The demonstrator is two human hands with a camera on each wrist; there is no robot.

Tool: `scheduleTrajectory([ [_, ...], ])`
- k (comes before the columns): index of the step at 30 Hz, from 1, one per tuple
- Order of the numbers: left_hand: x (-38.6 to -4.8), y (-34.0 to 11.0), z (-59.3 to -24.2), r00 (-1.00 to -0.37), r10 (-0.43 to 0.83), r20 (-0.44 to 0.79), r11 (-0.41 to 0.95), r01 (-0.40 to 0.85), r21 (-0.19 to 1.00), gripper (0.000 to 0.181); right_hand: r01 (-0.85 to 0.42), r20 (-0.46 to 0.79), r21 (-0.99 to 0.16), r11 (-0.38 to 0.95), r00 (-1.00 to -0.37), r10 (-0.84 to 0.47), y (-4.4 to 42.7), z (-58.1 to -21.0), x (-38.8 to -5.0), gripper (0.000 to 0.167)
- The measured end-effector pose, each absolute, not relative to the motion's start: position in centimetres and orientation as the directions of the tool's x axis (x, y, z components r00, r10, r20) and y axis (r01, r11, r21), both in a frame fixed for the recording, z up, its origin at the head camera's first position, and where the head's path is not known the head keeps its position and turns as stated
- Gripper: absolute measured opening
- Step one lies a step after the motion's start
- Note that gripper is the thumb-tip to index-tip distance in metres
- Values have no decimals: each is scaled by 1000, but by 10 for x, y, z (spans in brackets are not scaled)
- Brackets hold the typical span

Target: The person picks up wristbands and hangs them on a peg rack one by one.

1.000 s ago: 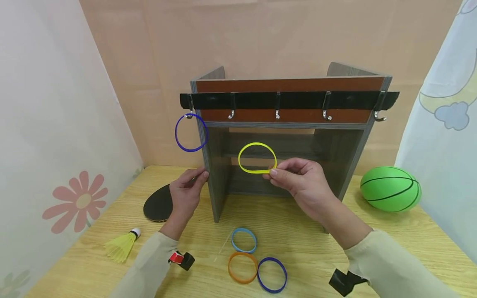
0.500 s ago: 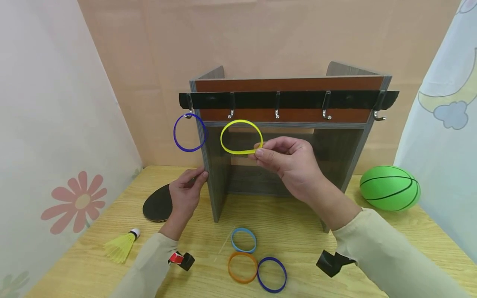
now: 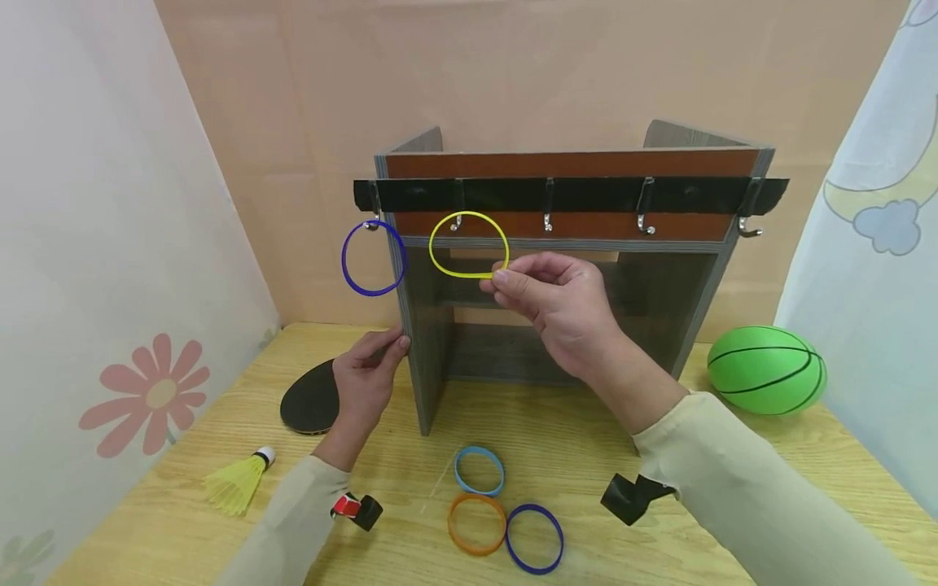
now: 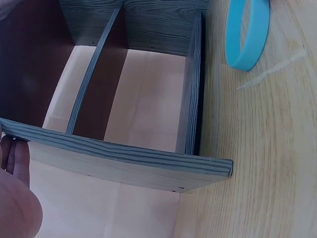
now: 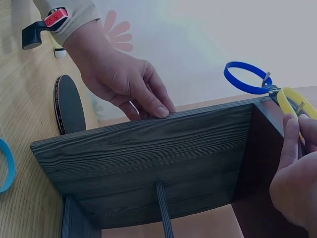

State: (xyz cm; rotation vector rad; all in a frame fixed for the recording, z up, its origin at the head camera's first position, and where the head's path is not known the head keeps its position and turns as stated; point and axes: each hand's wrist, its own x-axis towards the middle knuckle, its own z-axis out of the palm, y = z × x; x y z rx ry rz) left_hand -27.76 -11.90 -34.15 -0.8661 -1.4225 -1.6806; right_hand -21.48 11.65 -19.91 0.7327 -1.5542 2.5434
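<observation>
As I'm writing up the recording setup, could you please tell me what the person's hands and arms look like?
The left hand and right hand are ungloved. The left sleeve and right sleeve are plain cream. A black device juts from each sleeve; the left one bears a red label.

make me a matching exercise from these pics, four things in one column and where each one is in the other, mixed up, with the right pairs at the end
Things
1. yellow band
2. orange band
3. green ball
4. shuttlecock

Places in the head view
A. far left, nearer the camera than the black paddle
B. right of the shelf unit
C. pinched by the right hand
D. next to the light blue band

Pairs: 1-C, 2-D, 3-B, 4-A
</observation>
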Motion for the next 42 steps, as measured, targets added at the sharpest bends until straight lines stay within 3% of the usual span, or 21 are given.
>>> scheduleTrajectory([
  [14, -279, -119, -344, -507, -129, 852, -27, 861, 508, 17, -300, 405, -841, -450, -900, -158, 113, -205, -220, 19],
  [24, -279, -119, -343, -502, -120, 857, -53, 865, 499, 16, -300, 397, -864, -404, -900, -180, 111, -209, -220, 15],
  [30, -279, -119, -342, -481, -122, 868, -69, 877, 476, 17, -296, 369, -896, -333, -912, -182, 114, -213, -221, 4],
  [39, -278, -119, -342, -504, -126, 855, -25, 863, 505, 16, -258, 297, -943, -210, -937, -183, 130, -230, -213, 12],
  [42, -278, -119, -342, -501, -126, 856, -13, 864, 504, 16, -246, 277, -953, -174, -942, -186, 138, -239, -208, 8],
])
